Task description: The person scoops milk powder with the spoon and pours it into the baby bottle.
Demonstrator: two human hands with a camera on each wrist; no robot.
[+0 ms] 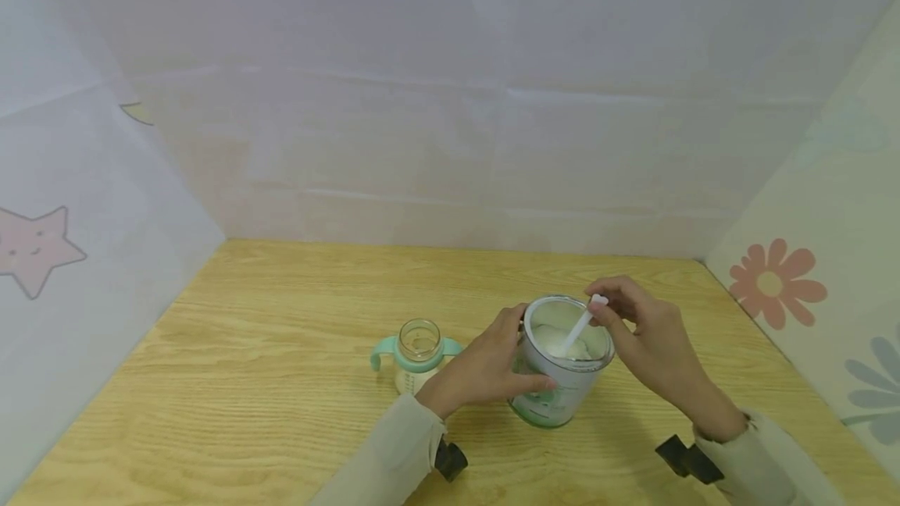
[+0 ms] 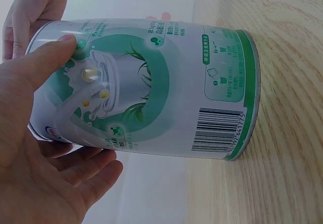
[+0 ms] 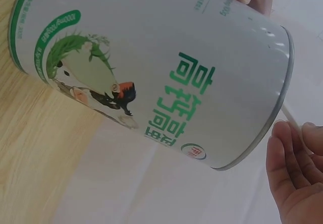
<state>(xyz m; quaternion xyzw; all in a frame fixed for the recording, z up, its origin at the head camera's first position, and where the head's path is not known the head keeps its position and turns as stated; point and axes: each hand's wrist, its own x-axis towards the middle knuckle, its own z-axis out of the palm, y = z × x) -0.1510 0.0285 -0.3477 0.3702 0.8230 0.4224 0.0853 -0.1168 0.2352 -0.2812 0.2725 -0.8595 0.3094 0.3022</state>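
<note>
An open milk powder can [image 1: 544, 404], white and green, stands on the table right of centre in the head view. Pale powder [image 1: 548, 336] shows inside it. My left hand [image 1: 485, 365] grips the can's left side, the thumb lying across its printed front [image 2: 116, 88]. With thumb and fingers my right hand [image 1: 650, 346] pinches the handle of a white scoop [image 1: 580, 328] at the can's rim. The scoop's lower end is hidden in the powder. In the right wrist view, part of the handle [image 3: 290, 115] shows between the can's rim and my fingers [image 3: 280, 153].
A baby bottle [image 1: 411, 379] with mint green handles stands without a lid left of the can, partly behind my left wrist. Pale printed sheets [image 1: 436, 139] wall the wooden table [image 1: 232, 381] at the back and both sides.
</note>
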